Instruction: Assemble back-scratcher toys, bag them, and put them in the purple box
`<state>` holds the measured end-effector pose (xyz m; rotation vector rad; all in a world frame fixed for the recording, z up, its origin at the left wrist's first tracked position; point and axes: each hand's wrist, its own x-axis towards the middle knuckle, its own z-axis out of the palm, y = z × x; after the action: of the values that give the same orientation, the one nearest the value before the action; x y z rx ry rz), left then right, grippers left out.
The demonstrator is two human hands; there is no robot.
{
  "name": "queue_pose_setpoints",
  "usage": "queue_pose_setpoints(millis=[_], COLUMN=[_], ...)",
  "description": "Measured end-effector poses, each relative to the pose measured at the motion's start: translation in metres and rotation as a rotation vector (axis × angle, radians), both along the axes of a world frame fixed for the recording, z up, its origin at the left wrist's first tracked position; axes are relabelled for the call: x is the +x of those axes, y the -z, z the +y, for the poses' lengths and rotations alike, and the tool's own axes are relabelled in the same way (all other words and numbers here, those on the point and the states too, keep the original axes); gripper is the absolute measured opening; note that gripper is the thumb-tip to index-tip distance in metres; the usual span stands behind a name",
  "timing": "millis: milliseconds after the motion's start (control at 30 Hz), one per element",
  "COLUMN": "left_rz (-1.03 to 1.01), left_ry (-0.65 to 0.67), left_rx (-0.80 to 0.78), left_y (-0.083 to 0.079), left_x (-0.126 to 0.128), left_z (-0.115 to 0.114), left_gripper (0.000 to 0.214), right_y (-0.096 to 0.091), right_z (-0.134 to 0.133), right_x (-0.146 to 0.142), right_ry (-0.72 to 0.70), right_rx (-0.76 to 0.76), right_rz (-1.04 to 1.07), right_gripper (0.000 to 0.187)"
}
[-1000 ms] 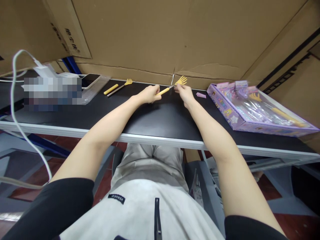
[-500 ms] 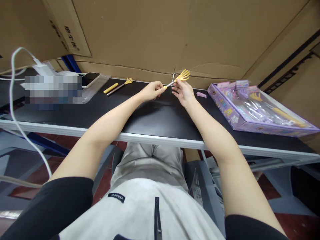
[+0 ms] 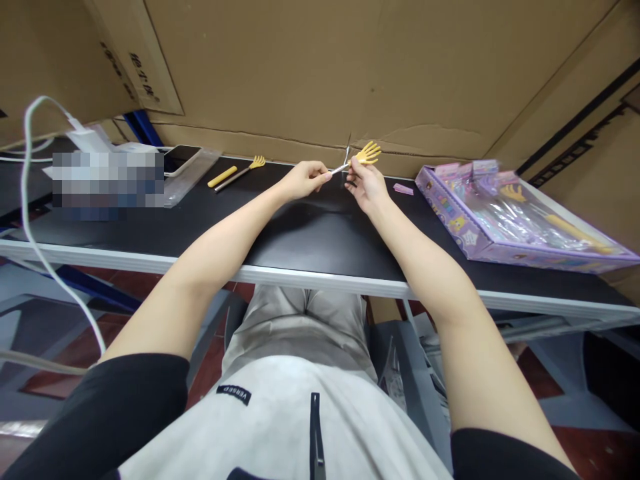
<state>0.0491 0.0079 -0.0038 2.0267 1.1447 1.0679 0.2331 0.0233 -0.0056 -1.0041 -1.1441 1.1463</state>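
A back scratcher with a yellow hand-shaped head and a thin metal rod is held above the far half of the tabletop. My left hand pinches the rod's lower end between thumb and fingers. Close to the yellow head, my right hand grips the same back scratcher, its other fingers loosely curled. Behind the rod a thin metallic piece sticks up; its kind is unclear. To the left lie a second yellow-headed scratcher rod and a separate yellow handle.
A purple display box with wrapped scratchers stands at the right, and a small purple slip lies beside it. At left are a phone, a clear plastic bag and a white cable. Cardboard walls the back.
My left fingers have shifted slightly on the lower end, and the yellow bit that showed there is now covered. Both hands still hold the back scratcher in nearly the same place.
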Motion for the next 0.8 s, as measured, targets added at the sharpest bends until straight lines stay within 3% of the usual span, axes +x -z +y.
queue_pose_setpoints(millis=[233,367,533,800], left_rz=[0.06,0.115,0.164,0.194], left_ry=[-0.045,-0.116,-0.201,-0.231], left_rx=[-0.025,-0.045,-0.11,-0.118], left_y=[-0.008,-0.013,-0.017,-0.026], left_x=[-0.013,-0.051,-0.099,-0.1], left_z=[0.015,0.023,0.021,0.009], left_gripper=[0.023,0.019,0.024,0.024], right_y=[-0.004,-0.013,-0.018,-0.015], right_z=[0.02,0.05,0.066,0.067], right_x=[0.005,0.049,0.108,0.117], right_ry=[0.062,0.138,0.237,0.207], right_rx=[0.119,0.223,0.132,0.098], right_rz=[-0.017,-0.071,-0.009,0.035], right_gripper=[0.04,0.054,0.058,0.057])
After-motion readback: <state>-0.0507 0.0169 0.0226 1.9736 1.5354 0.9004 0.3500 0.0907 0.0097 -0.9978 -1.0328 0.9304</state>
